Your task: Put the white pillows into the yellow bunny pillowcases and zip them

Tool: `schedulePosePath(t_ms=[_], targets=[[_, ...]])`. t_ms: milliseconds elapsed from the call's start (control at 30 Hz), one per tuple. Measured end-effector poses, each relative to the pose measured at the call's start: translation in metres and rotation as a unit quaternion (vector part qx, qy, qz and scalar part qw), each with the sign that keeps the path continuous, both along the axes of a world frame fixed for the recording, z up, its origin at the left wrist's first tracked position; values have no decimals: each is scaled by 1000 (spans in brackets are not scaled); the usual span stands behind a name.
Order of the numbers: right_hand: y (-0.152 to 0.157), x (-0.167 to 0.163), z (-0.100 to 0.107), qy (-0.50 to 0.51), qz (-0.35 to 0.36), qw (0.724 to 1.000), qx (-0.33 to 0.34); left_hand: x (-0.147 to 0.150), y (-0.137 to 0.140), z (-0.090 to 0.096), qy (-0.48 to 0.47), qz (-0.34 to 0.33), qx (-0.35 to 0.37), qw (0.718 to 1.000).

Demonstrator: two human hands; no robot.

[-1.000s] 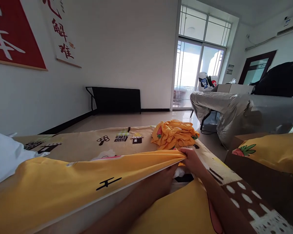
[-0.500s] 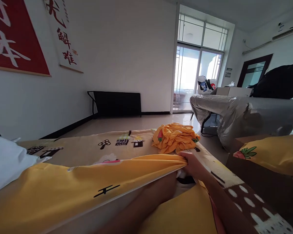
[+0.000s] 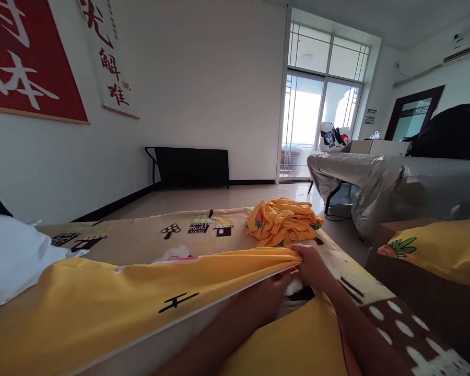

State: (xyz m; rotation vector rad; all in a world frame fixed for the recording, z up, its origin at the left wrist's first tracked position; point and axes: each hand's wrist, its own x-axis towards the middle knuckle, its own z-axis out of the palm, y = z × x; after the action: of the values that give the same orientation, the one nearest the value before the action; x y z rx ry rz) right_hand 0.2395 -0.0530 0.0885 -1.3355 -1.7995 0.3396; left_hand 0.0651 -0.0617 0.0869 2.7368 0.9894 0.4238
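A yellow printed fabric cover (image 3: 133,292) with a pale underside stretches from the left towards my hands. Its gathered corner is pinched in my right hand (image 3: 310,265), fingers closed over the bunched edge. Just under that edge is my left hand (image 3: 281,284), fingers curled against the fabric close to the right hand; its fingertips are partly hidden. A small white patch shows beside it. Another yellow piece of fabric (image 3: 285,339) lies below, between my forearms. Beyond my hands rests a crumpled orange-yellow cloth (image 3: 284,222) with a carrot-like print.
A patterned beige and brown blanket (image 3: 141,230) covers the surface before me. White bedding (image 3: 11,256) lies at left. On the right, yellow fabric (image 3: 446,250) sits on a brown box (image 3: 423,292). Farther back stand a plastic-covered table (image 3: 423,183) and a black folded panel (image 3: 194,167).
The left hand has come further out from under the cover's edge, showing its curled fingers. My right hand keeps its grip. The view has shifted slightly left.
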Motion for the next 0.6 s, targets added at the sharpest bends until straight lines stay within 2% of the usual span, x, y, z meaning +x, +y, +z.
schedulePosePath(t_ms=[67, 133, 233, 333, 467, 533, 600], targets=[[-1, 1, 1, 11, 13, 1000, -2, -4, 0, 0, -20, -50, 20, 998], [-2, 1, 2, 21, 23, 1000, -5, -9, -1, 1, -78, -95, 11, 992], [-2, 3, 2, 29, 34, 999, -7, -13, -3, 4, -142, -108, -51, 983], [-2, 4, 4, 36, 51, 998, -23, -14, -5, 6, -156, -97, -100, 978], [-5, 2, 6, 85, 74, 992, -54, -6, -3, 0, -194, -43, -119, 973], [-5, 2, 6, 131, 99, 983, -80, 1, 0, -4, -226, 22, -139, 964], [-3, 2, 4, 176, 128, 970, -105, 7, 3, -9, -271, 102, -173, 941]])
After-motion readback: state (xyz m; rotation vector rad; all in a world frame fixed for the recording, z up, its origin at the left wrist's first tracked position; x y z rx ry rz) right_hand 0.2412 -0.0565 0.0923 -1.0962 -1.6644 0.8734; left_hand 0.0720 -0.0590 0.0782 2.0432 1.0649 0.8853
